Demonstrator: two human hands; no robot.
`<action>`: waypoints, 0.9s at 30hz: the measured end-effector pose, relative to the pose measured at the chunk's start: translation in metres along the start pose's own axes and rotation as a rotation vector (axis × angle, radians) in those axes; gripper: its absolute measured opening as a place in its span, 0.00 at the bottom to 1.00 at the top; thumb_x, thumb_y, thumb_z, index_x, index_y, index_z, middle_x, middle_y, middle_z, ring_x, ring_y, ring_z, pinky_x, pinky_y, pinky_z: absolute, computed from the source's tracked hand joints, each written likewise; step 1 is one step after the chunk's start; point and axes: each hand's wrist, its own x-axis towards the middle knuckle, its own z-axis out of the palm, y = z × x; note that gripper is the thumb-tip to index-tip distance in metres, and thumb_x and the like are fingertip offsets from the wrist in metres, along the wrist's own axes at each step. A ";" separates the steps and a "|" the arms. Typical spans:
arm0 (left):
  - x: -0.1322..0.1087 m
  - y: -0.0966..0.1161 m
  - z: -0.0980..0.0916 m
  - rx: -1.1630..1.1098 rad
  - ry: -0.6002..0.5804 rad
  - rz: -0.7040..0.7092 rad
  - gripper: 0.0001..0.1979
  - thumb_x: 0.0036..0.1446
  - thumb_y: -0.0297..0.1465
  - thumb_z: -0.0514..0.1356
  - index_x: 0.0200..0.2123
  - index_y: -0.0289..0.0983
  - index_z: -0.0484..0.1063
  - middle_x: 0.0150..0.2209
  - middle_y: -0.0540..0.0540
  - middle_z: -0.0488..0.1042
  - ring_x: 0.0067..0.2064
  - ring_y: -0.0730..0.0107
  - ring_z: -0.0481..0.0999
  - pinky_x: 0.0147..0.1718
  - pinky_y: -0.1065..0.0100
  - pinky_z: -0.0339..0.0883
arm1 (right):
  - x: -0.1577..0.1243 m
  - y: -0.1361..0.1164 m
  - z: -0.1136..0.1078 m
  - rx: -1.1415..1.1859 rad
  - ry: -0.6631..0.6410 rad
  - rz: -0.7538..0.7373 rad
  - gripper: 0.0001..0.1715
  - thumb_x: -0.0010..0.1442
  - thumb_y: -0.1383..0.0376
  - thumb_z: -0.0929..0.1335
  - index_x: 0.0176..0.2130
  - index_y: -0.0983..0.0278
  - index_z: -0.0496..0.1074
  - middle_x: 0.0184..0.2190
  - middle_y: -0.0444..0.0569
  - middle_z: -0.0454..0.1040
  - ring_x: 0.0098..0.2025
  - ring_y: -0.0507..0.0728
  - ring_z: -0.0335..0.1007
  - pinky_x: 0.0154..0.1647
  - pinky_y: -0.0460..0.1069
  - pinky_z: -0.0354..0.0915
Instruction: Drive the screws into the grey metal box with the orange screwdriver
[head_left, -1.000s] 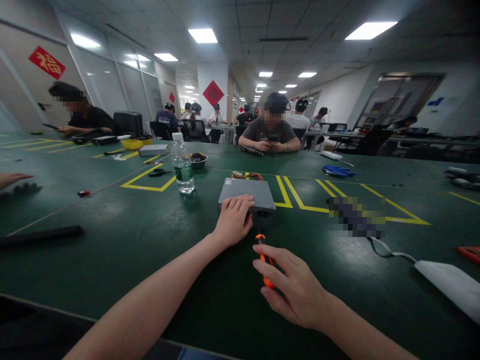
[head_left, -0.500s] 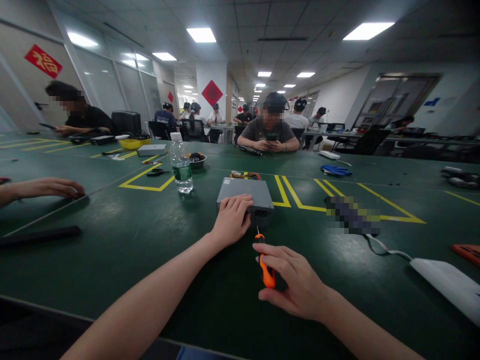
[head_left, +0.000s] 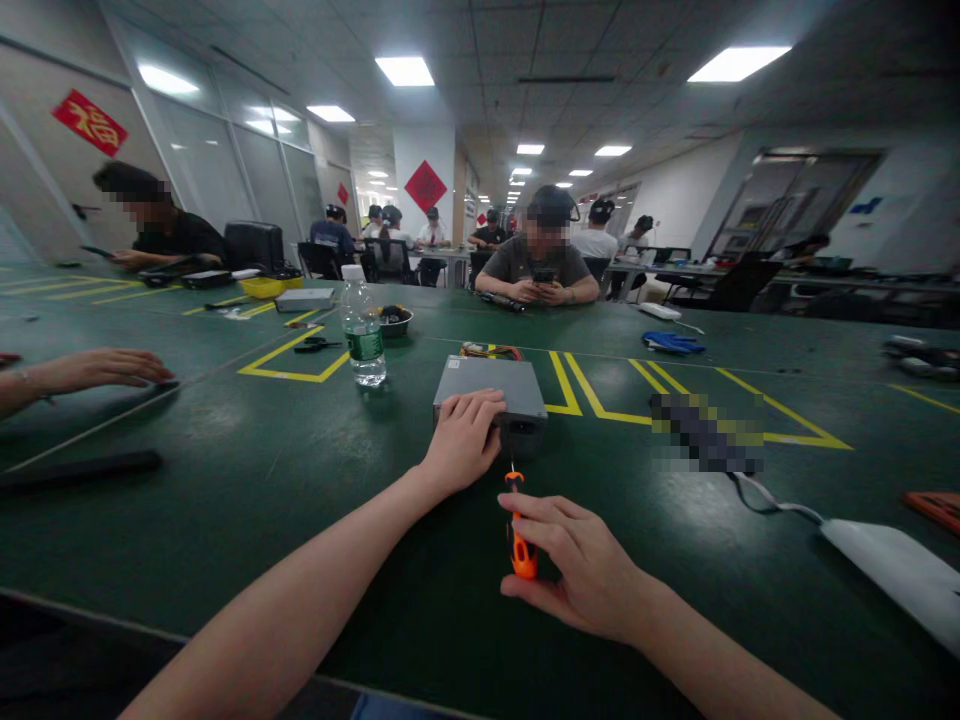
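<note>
A grey metal computer power supply (head_left: 491,380) lies on the green table, its socket side facing me and coloured cables at its back. My left hand (head_left: 466,435) grips its near left edge, fingers over the top and thumb at the front face. My right hand (head_left: 574,555) holds an orange and black screwdriver (head_left: 523,555) by the handle between fingers and thumb. The shaft points away from me to the front face of the power supply; whether the tip sits in a screw I cannot tell.
Left of the power supply stands a water bottle (head_left: 364,330), with a small bowl (head_left: 395,320) behind it. A white power strip (head_left: 896,575) with a cable lies at right, blue gloves (head_left: 671,342) farther back. Another person's hand (head_left: 105,372) rests at left. A person (head_left: 544,255) sits opposite.
The screwdriver handle has swung slightly left and turned in my right hand, which has shifted a little left with it. My left hand and the power supply stay in place.
</note>
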 end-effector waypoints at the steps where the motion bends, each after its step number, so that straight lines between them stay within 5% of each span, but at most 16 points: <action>1: 0.000 0.000 0.000 0.001 0.000 0.000 0.14 0.55 0.26 0.52 0.46 0.39 0.62 0.54 0.47 0.66 0.57 0.65 0.61 0.53 0.60 0.52 | 0.000 0.000 -0.001 0.008 -0.011 0.016 0.20 0.61 0.55 0.61 0.45 0.68 0.60 0.44 0.61 0.70 0.43 0.57 0.70 0.41 0.52 0.68; 7: 0.000 -0.002 0.002 0.000 0.006 -0.002 0.14 0.55 0.27 0.52 0.46 0.39 0.62 0.53 0.46 0.66 0.56 0.64 0.61 0.53 0.59 0.52 | 0.001 -0.002 -0.009 -0.025 -0.086 -0.008 0.19 0.63 0.62 0.57 0.52 0.68 0.60 0.48 0.62 0.65 0.49 0.60 0.65 0.43 0.54 0.67; 15: 0.000 0.000 0.000 -0.001 0.005 0.005 0.15 0.54 0.26 0.52 0.47 0.39 0.61 0.54 0.46 0.66 0.57 0.66 0.61 0.53 0.60 0.51 | -0.001 0.001 0.000 -0.015 0.059 -0.006 0.14 0.57 0.61 0.66 0.39 0.67 0.60 0.42 0.61 0.71 0.39 0.56 0.71 0.35 0.50 0.68; 23: 0.000 -0.001 -0.001 -0.001 0.004 0.008 0.14 0.55 0.26 0.52 0.46 0.39 0.62 0.54 0.46 0.66 0.57 0.65 0.61 0.53 0.60 0.52 | 0.004 -0.003 -0.008 -0.043 -0.141 -0.003 0.19 0.61 0.61 0.60 0.51 0.67 0.60 0.47 0.62 0.66 0.47 0.60 0.67 0.40 0.53 0.68; 27: 0.000 -0.001 -0.001 -0.004 0.006 0.004 0.15 0.55 0.26 0.52 0.46 0.39 0.62 0.54 0.46 0.66 0.57 0.65 0.61 0.53 0.59 0.52 | 0.001 -0.001 0.000 -0.046 -0.031 -0.015 0.19 0.60 0.56 0.63 0.44 0.67 0.61 0.43 0.60 0.69 0.41 0.58 0.70 0.37 0.51 0.69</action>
